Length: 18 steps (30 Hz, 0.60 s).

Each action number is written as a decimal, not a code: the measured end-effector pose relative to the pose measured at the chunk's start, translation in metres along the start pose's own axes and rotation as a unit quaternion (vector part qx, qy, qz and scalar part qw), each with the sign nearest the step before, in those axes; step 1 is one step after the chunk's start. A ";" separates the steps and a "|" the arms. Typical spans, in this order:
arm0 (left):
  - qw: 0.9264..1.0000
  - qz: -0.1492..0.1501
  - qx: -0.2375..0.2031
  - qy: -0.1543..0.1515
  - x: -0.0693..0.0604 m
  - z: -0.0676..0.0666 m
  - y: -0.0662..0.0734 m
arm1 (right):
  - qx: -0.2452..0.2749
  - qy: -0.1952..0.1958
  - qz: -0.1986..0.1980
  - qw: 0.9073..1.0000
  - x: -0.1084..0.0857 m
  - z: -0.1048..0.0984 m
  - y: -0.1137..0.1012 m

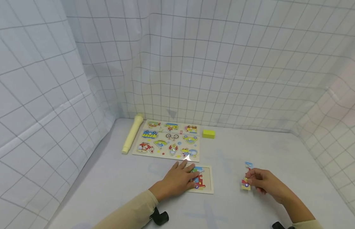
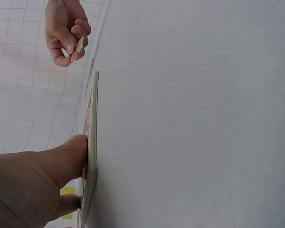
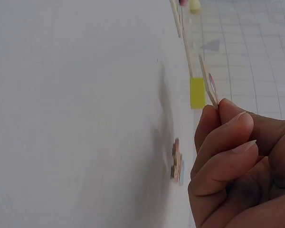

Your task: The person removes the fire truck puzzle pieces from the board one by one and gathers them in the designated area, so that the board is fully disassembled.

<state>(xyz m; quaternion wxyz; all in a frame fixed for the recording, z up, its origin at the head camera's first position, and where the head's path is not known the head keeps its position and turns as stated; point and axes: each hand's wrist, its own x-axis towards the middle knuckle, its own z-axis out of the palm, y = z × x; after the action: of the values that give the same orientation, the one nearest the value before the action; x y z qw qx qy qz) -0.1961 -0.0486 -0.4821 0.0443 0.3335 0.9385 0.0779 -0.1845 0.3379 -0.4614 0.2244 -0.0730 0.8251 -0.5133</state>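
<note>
My left hand (image 1: 177, 179) lies with fingers spread on a small framed jigsaw board (image 1: 208, 179), thumb and fingertips on its picture. A red vehicle (image 1: 199, 182) shows in the part of the picture that the hand leaves uncovered; the frame's right side is bare wood. To the right, my right hand (image 1: 266, 183) pinches a thin jigsaw piece (image 3: 208, 83) between thumb and index finger, raised above the table. Below and beyond that hand, loose jigsaw material (image 3: 177, 161) lies on the table; how many pieces it is I cannot tell.
Behind the framed board lies a larger vehicle puzzle board (image 1: 166, 153). A cream stick (image 1: 133, 134) lies along its left side, and a yellow block (image 1: 208, 134) sits off its right corner. Gridded white cloth (image 1: 194, 63) walls the table's back and sides.
</note>
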 end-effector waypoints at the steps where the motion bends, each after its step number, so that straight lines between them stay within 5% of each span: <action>1: 1.000 0.000 0.001 0.000 0.000 0.000 0.000 | -0.003 0.004 0.002 1.000 -0.002 -0.004 0.003; 18: 1.000 -0.007 -0.010 -0.010 0.000 -0.003 0.002 | -0.043 -0.011 0.032 0.998 -0.010 -0.028 0.025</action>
<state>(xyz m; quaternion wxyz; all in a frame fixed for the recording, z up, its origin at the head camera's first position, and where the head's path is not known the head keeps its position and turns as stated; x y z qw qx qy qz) -0.1954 -0.0477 -0.4791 0.0578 0.3270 0.9396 0.0835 -0.1856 0.3758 -0.4696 0.2463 -0.0618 0.8460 -0.4689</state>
